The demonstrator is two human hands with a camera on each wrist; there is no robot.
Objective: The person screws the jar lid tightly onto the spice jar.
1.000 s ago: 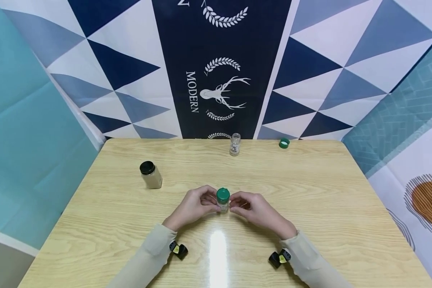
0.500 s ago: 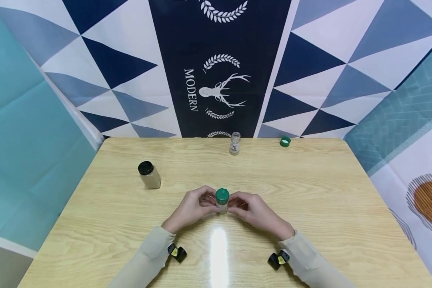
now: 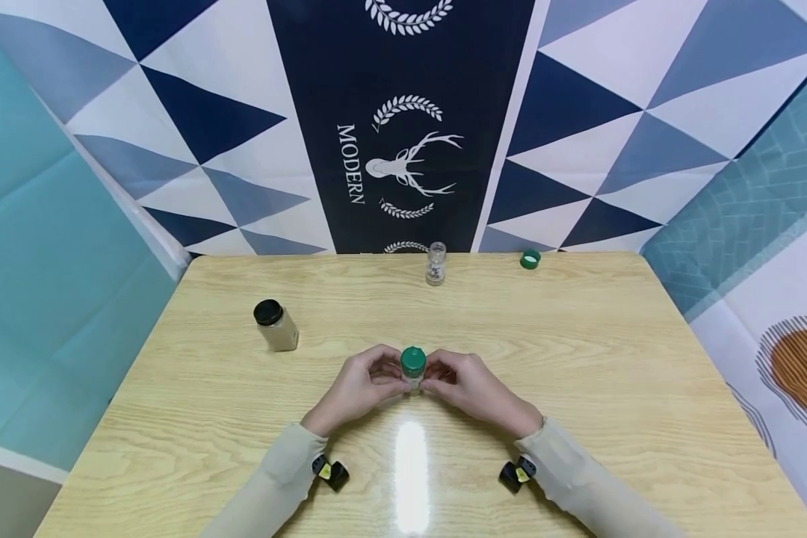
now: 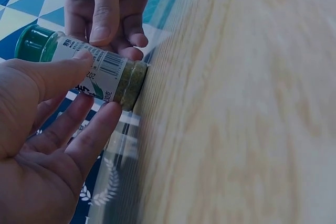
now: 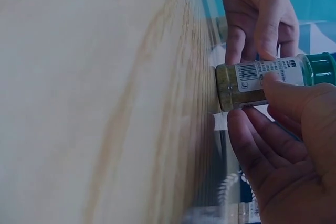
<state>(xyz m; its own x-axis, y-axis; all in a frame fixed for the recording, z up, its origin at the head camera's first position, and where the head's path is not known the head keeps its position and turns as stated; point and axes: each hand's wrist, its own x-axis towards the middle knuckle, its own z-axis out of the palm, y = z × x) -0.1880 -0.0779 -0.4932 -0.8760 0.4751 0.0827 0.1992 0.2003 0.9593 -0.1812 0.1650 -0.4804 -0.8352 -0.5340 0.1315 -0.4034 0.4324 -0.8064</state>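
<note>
A small clear spice jar with a green lid stands upright near the middle of the table. Its white label carries a barcode, and greenish-brown contents show at the base in both wrist views. My left hand holds it from the left, thumb across the label and fingers on the opposite side. From the right, my right hand grips the same jar, its thumb on the label and its fingers curving round the other side. The jar's base meets the tabletop.
At the left stands a jar with a black lid and beige contents. An open clear glass jar stands at the table's back edge. To its right lies a loose green cap. Patterned cloth hangs behind the table.
My right hand has come in slightly leftward, closing the small gap to the spice jar. The left hand stays at the jar. The head view has shifted a little.
</note>
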